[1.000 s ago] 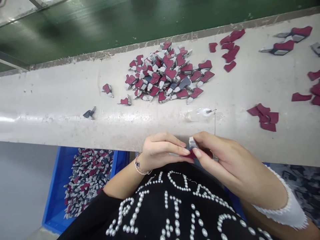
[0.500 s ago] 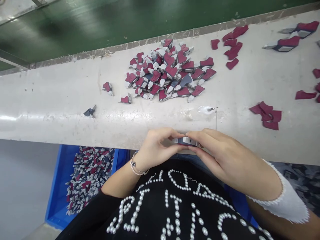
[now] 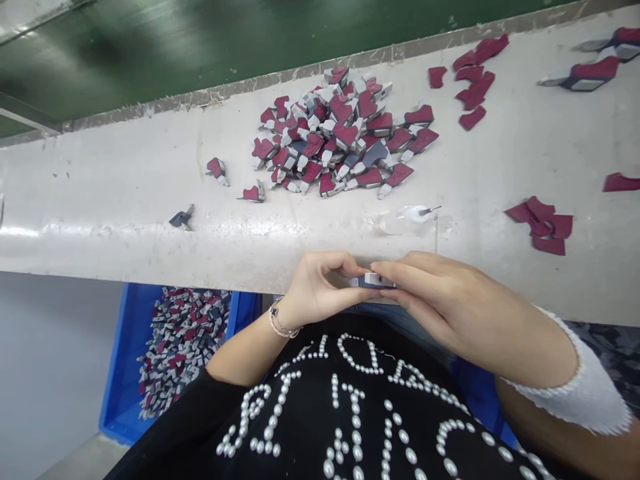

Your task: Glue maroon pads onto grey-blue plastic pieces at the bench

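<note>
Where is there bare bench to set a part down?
Mostly bare: bench left of the dark part, and between upper maroon pieces and lower maroon pieces. Crowded: the middle, with the heap, needle-tipped bottle, left hand and right hand.

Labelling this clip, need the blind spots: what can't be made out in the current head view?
All in the head view:
Held part: surfaces covered by the left grip and right grip; underside faces away.
Pile: lower pieces, buried under upper ones; no sure count.
Maroon piece at far right: cut off by the picture edge.
Blue bin: partly hidden by the table and left sleeve.
Clear bottle: contents too faint against the pale table.
</note>
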Demonstrator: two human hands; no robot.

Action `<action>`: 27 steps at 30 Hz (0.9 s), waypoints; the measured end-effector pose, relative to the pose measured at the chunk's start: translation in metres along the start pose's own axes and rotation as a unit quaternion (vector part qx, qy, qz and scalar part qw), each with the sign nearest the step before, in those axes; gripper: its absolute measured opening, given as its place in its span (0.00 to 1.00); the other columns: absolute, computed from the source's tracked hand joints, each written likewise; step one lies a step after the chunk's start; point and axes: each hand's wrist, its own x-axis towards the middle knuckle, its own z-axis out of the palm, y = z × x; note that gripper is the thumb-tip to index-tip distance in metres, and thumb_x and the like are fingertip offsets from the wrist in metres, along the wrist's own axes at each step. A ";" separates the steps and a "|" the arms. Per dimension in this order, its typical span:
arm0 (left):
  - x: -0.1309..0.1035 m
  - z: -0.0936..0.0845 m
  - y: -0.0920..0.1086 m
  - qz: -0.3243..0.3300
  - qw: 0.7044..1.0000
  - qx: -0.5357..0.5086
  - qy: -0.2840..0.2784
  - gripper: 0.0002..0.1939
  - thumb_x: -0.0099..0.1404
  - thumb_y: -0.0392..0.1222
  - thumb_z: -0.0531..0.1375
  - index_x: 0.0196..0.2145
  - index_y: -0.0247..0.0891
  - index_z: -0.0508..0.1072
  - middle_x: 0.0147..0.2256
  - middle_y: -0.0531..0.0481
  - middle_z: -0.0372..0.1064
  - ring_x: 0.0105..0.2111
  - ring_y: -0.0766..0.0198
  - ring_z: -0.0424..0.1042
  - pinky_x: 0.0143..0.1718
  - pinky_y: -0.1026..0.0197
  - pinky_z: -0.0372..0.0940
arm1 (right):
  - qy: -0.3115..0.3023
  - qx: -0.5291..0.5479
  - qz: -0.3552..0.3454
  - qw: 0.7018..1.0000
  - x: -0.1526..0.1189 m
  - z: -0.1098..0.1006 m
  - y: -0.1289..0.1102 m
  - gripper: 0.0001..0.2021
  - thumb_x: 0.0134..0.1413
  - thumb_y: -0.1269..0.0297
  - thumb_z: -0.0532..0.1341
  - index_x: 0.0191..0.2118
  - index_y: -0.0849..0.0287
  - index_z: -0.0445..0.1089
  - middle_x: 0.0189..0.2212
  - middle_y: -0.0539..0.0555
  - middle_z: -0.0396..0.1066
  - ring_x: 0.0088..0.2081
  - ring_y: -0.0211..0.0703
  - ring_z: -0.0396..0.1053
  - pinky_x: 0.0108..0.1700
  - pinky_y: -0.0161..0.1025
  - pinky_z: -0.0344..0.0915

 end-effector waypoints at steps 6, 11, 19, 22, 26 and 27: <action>-0.004 0.000 -0.007 -0.016 0.999 0.018 0.024 0.15 0.55 0.44 0.74 0.27 0.35 0.73 0.30 0.47 0.79 0.29 0.64 0.76 0.32 0.62 0.71 | -0.019 0.015 0.021 0.999 0.003 0.006 0.006 0.13 0.68 0.72 0.52 0.52 0.61 0.70 0.36 0.55 0.73 0.35 0.44 0.71 0.34 0.41 0.69; -0.008 0.000 0.003 -0.023 1.000 0.005 0.019 0.16 0.55 0.46 0.74 0.27 0.35 0.73 0.28 0.48 0.78 0.27 0.65 0.75 0.30 0.63 0.70 | -0.028 0.069 0.026 0.997 0.003 0.001 0.003 0.12 0.69 0.69 0.53 0.52 0.56 0.69 0.41 0.55 0.76 0.40 0.45 0.74 0.40 0.43 0.72; 0.069 -0.053 0.056 0.073 0.957 0.222 0.173 0.17 0.60 0.54 0.69 0.37 0.37 0.78 0.30 0.49 0.79 0.31 0.62 0.79 0.35 0.61 0.74 | 0.173 0.080 0.137 0.972 -0.030 -0.052 0.019 0.12 0.66 0.51 0.58 0.35 0.52 0.69 0.29 0.49 0.73 0.32 0.43 0.73 0.33 0.37 0.71; 0.108 -0.070 0.066 0.086 0.931 0.293 0.199 0.17 0.68 0.55 0.62 0.40 0.37 0.78 0.33 0.48 0.80 0.33 0.60 0.79 0.37 0.60 0.73 | 0.133 0.077 0.176 0.972 -0.033 -0.054 0.027 0.18 0.67 0.47 0.55 0.30 0.53 0.66 0.26 0.49 0.69 0.29 0.43 0.71 0.31 0.38 0.69; 0.114 -0.090 0.066 0.094 0.891 0.367 0.251 0.16 0.70 0.54 0.59 0.43 0.40 0.79 0.46 0.44 0.76 0.45 0.56 0.76 0.51 0.54 0.69 | 0.114 0.085 0.226 0.964 -0.032 -0.038 0.041 0.19 0.64 0.42 0.56 0.35 0.53 0.66 0.28 0.50 0.70 0.32 0.45 0.72 0.34 0.39 0.70; 0.106 -0.099 0.065 0.087 0.881 0.386 0.260 0.16 0.71 0.53 0.58 0.45 0.40 0.78 0.49 0.44 0.74 0.49 0.55 0.74 0.55 0.52 0.67 | 0.124 0.086 0.241 0.959 -0.031 -0.032 0.046 0.19 0.62 0.41 0.58 0.38 0.53 0.67 0.30 0.51 0.71 0.33 0.46 0.73 0.35 0.40 0.71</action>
